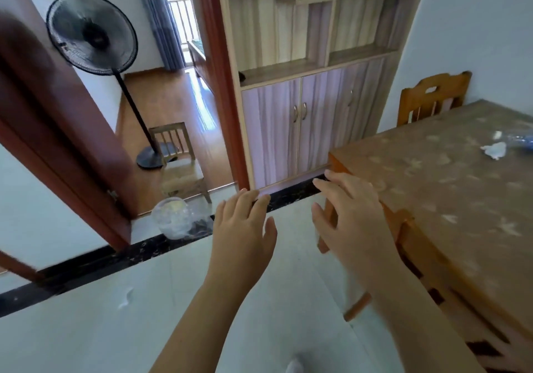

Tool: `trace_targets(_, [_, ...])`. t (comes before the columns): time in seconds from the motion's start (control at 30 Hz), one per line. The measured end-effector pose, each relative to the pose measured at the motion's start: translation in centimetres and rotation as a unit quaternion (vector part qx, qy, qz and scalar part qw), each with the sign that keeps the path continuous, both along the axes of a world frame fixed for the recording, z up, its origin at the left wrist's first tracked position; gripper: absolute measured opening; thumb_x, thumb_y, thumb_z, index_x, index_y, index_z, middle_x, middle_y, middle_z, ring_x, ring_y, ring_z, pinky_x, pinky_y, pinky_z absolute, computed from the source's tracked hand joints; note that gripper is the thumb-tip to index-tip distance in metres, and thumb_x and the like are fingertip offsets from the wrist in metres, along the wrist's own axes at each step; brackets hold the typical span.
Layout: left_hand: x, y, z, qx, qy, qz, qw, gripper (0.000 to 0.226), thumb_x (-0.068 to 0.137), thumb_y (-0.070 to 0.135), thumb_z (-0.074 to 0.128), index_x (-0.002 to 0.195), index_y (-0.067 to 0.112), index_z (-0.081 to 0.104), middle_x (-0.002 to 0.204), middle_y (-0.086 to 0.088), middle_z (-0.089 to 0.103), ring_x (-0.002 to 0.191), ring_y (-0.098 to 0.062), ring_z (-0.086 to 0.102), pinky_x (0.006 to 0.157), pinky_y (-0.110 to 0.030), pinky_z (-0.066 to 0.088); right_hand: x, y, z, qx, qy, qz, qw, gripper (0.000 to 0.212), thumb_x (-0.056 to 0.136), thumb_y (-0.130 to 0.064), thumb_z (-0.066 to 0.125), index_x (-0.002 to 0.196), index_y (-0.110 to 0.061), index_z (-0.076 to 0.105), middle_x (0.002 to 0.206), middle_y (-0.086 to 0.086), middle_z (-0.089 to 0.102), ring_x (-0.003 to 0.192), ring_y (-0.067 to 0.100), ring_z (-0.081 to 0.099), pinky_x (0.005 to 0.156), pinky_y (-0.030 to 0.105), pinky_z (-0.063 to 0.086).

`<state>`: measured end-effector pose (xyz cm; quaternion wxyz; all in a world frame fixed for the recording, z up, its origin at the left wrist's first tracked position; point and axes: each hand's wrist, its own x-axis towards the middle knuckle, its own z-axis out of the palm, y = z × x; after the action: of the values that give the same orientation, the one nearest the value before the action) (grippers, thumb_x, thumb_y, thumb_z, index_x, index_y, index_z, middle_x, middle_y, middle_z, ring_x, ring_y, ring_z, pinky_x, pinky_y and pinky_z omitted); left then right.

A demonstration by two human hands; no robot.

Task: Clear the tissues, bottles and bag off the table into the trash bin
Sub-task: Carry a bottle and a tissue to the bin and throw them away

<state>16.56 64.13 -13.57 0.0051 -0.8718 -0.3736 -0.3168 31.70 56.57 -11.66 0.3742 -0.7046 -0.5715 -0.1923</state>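
A crumpled white tissue (493,150) lies at two o'clock on the patterned brown table (450,188), beside a clear plastic bottle (519,141), well apart from the left hand (242,228) and right hand (353,219), both spread wide and empty above the pale floor (144,329), the clear-lined trash bin (173,218) at nine o'clock.

Brown table (450,188) top, mottled with pale whitish blotches — orange wood at the edge. White crumpled tissue (493,150) beside a clear bottle (519,139) with a blue label. Orange-brown chair (432,95) behind. Lilac cupboard (302,124) doors streaked in grey vertical stripes, pale wood frame. Black fan (92,31) and stand. Reddish-brown door (57,130). Pale grey floor (230,315) crossed by a black speckled strip — clear bag-lined bin (176,217) on it.
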Motion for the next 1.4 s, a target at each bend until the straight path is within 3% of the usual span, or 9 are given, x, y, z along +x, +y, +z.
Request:
trace_targets(0.1, [4.3, 4.7, 0.8, 0.016, -0.013, -0.016, 1.0, 0.032, 0.076, 0.014, 0.056, 0.105, 0.003, 0.064, 0.105, -0.015, 0.067, 0.101, -0.036, 0.061, 0.089, -0.048, 0.045, 3.7, 3.7, 0.1, 0.006, -0.003, -0.015, 1.0, 0.028, 0.076, -0.018, 0.059, 0.097, -0.003, 0.067, 0.1, 0.017, 0.067, 0.093, 0.035, 0.061, 0.086, 0.044, 0.041])
trace_targets(0.23, [8.5, 9.7, 0.0, 0.001, -0.017, -0.03, 0.999, 0.031, 0.077, 0.013, 0.056, 0.106, 0.003, 0.064, 0.107, -0.015, 0.067, 0.102, -0.035, 0.06, 0.09, -0.052, 0.046, 7.4, 8.4, -0.5, -0.028, 0.007, -0.016, 0.999, 0.037, 0.081, -0.026, 0.045, 0.102, -0.004, 0.066, 0.105, 0.016, 0.065, 0.099, 0.035, 0.058, 0.087, 0.056, 0.045])
trace_targets(0.37, [11.3, 14.2, -2.0, -0.042, -0.01, -0.056, 0.998, 0.034, 0.073, 0.005, 0.071, 0.106, 0.004, 0.064, 0.106, -0.016, 0.067, 0.101, -0.036, 0.061, 0.087, -0.057, 0.047, 10.0, 12.7, -1.8, -0.054, 0.018, -0.026, 0.998, 0.04, 0.08, -0.028, 0.044, 0.102, -0.003, 0.066, 0.108, 0.018, 0.065, 0.101, 0.036, 0.059, 0.084, 0.059, 0.046])
trace_targets(0.47, [14.1, 18.9, -2.7, -0.037, -0.023, -0.069, 0.997, 0.031, 0.075, 0.007, 0.068, 0.106, 0.002, 0.064, 0.104, -0.017, 0.067, 0.099, -0.037, 0.062, 0.088, -0.053, 0.045, 12.5, 16.7, -2.9, -0.079, 0.033, -0.046, 0.995, 0.04, 0.079, -0.028, 0.044, 0.104, -0.003, 0.065, 0.109, 0.018, 0.064, 0.103, 0.038, 0.057, 0.084, 0.061, 0.044])
trace_targets(0.63, [18.3, 29.0, -3.6, -0.055, -0.034, -0.117, 0.991, 0.039, 0.084, 0.024, 0.04, 0.111, 0.005, 0.061, 0.108, -0.015, 0.065, 0.104, -0.033, 0.059, 0.091, -0.051, 0.046, 15.8, 25.6, -3.8, -0.088, 0.037, -0.086, 0.992, 0.042, 0.08, -0.03, 0.042, 0.104, -0.004, 0.066, 0.11, 0.017, 0.064, 0.102, 0.037, 0.057, 0.085, 0.059, 0.045])
trace_targets(0.83, [21.8, 43.0, -2.7, -0.025, -0.097, -0.142, 0.985, 0.028, 0.081, 0.02, 0.046, 0.109, 0.013, 0.048, 0.105, -0.014, 0.064, 0.104, -0.023, 0.047, 0.086, -0.04, 0.042, 18.5, 39.4, -2.6, -0.114, 0.013, -0.105, 0.988, 0.033, 0.078, -0.025, 0.052, 0.103, -0.007, 0.066, 0.107, 0.015, 0.065, 0.101, 0.034, 0.058, 0.087, 0.055, 0.044])
trace_targets(1.0, [25.9, 50.7, -2.4, -0.024, -0.111, -0.163, 0.98, 0.032, 0.082, 0.023, 0.045, 0.11, 0.01, 0.053, 0.107, -0.016, 0.065, 0.105, -0.026, 0.052, 0.089, -0.044, 0.043, 21.6, 47.1, -1.7, -0.13, 0.018, -0.129, 0.983, 0.039, 0.08, -0.031, 0.043, 0.106, -0.011, 0.064, 0.111, 0.011, 0.063, 0.106, 0.031, 0.056, 0.091, 0.053, 0.041])
trace_targets(1.13, [29.5, 54.2, -2.3, -0.047, -0.109, -0.203, 0.972, 0.034, 0.082, 0.023, 0.043, 0.108, 0.007, 0.056, 0.106, -0.015, 0.064, 0.104, -0.021, 0.047, 0.09, -0.035, 0.034, 24.7, 50.2, -2.0, -0.139, 0.019, -0.161, 0.977, 0.035, 0.08, -0.028, 0.048, 0.105, -0.011, 0.064, 0.11, 0.012, 0.064, 0.106, 0.031, 0.056, 0.09, 0.053, 0.044])
trace_targets(1.4, [38.8, 60.2, -2.3, -0.061, -0.058, -0.26, 0.962, 0.04, 0.083, 0.026, 0.042, 0.111, 0.003, 0.062, 0.109, -0.013, 0.064, 0.105, -0.031, 0.059, 0.088, -0.046, 0.046, 33.0, 55.1, -2.9, -0.119, 0.035, -0.219, 0.968, 0.034, 0.075, -0.021, 0.059, 0.106, -0.008, 0.064, 0.11, 0.013, 0.064, 0.104, 0.031, 0.057, 0.088, 0.051, 0.044])
